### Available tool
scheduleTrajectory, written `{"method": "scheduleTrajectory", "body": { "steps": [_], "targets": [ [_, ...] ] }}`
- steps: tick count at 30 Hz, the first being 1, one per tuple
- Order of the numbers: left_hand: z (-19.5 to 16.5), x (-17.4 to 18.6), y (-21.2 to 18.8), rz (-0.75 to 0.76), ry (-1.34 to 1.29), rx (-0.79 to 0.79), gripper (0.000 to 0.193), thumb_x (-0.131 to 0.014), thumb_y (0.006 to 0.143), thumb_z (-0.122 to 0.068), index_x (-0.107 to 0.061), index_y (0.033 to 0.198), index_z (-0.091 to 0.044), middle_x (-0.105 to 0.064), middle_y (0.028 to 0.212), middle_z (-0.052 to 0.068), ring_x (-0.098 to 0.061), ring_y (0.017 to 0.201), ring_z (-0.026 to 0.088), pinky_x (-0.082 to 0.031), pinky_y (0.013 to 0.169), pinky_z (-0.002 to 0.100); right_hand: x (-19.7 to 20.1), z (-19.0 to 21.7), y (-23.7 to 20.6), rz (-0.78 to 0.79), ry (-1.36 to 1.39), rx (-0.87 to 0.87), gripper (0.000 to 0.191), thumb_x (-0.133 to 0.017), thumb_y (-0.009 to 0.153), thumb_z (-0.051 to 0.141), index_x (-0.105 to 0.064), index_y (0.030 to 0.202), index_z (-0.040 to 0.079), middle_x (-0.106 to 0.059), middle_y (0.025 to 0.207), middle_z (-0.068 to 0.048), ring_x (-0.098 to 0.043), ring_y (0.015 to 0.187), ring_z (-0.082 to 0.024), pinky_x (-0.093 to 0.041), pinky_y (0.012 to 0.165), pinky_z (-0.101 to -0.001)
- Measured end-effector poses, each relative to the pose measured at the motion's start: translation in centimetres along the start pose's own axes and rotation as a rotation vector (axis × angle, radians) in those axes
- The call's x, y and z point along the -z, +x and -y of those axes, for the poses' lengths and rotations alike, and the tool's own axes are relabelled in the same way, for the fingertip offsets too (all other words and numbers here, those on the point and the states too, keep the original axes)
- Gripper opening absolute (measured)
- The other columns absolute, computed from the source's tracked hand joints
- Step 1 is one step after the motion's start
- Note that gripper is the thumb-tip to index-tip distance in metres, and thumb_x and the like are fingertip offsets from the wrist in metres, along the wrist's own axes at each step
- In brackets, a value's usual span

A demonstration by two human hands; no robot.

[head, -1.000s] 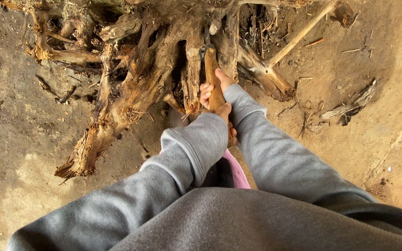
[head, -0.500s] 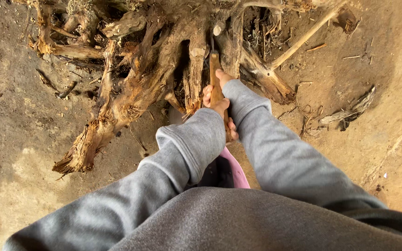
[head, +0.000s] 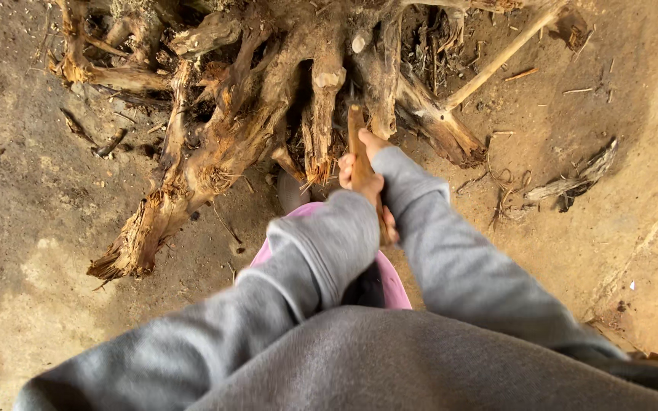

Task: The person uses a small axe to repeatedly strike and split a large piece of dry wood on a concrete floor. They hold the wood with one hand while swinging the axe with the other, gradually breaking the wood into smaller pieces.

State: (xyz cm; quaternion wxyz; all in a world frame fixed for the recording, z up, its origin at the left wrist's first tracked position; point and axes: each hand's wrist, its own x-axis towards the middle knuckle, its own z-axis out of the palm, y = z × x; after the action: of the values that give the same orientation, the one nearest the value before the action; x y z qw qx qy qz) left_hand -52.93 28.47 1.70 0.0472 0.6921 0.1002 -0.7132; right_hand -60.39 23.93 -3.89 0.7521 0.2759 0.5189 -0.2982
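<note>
Both hands are closed on one wooden handle (head: pixel 361 164). The handle runs straight away from the person's body toward the tree stump (head: pixel 268 114), its long axis pointing up the view, slightly left of vertical.

Right hand (head: pixel 373 144): foremost on the handle, at the far end of the grey right sleeve (head: pixel 458 259). The thumb lies along the right side of the handle; the remaining fingers are wrapped round it and mostly hidden.

Left hand (head: pixel 359 183): wrapped round the handle just behind the right hand and touching it. The grey left sleeve (head: pixel 314 251) covers the wrist and part of the hand.

The tool's working end cannot be identified. It lies at the far tip of the handle, where it meets a dark hollow between two upright roots.

Position of the stump: it lies on bare dirt ground (head: pixel 39 228), directly ahead of both hands, spreading across the top of the view. The right hand is the nearer of the two to it. The root (head: pixel 321 114) just left of the handle stands close beside the handle tip; a second root (head: pixel 378 76) stands just right of it. A long splintered root (head: pixel 169 205) extends toward the lower left, well apart from the hands.

A pink item (head: pixel 390 281) shows below the hands, partly hidden by the sleeves; its kind cannot be determined.
</note>
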Motion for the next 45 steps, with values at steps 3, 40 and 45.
{"method": "scheduleTrajectory", "body": {
  "steps": [3, 40, 45],
  "targets": [
    [1.0, -0.7, 0.5, -0.002, 0.016, -0.053, 0.039, -0.066, 0.093, -0.046, -0.049, 0.116, -0.019, -0.052, 0.064, 0.01, -0.047, 0.045, 0.024, -0.044, 0.044, 0.046, 0.7, 0.4, -0.6, -0.056, -0.024, 0.107, 0.035, -0.043, 0.107, 0.053, -0.044, 0.121, 0.021, -0.051, 0.069, -0.002, -0.048, 0.054, -0.012, -0.042, 0.048, -0.0295],
    [3.2, 1.9, 4.7, 0.302, -0.245, 0.311, 0.043, -0.052, 0.091, -0.07, -0.048, 0.089, -0.028, -0.039, 0.061, -0.001, -0.037, 0.045, 0.015, -0.032, 0.044, 0.033, 6.1, 0.7, 8.7, -0.357, -0.673, 0.205, 0.036, -0.052, 0.104, 0.042, -0.049, 0.132, 0.02, -0.06, 0.086, -0.015, -0.059, 0.063, -0.031, -0.05, 0.051, -0.0526],
    [5.8, 0.0, 3.3, 0.205, -0.251, 0.341, 0.041, -0.057, 0.091, -0.069, -0.048, 0.09, -0.028, -0.04, 0.067, 0.004, -0.038, 0.05, 0.021, -0.035, 0.049, 0.037, 7.1, -1.0, 6.4, -0.334, -0.618, 0.185, 0.035, -0.051, 0.104, 0.044, -0.047, 0.13, 0.021, -0.057, 0.081, -0.016, -0.057, 0.059, -0.032, -0.05, 0.048, -0.051]
  ]
}}
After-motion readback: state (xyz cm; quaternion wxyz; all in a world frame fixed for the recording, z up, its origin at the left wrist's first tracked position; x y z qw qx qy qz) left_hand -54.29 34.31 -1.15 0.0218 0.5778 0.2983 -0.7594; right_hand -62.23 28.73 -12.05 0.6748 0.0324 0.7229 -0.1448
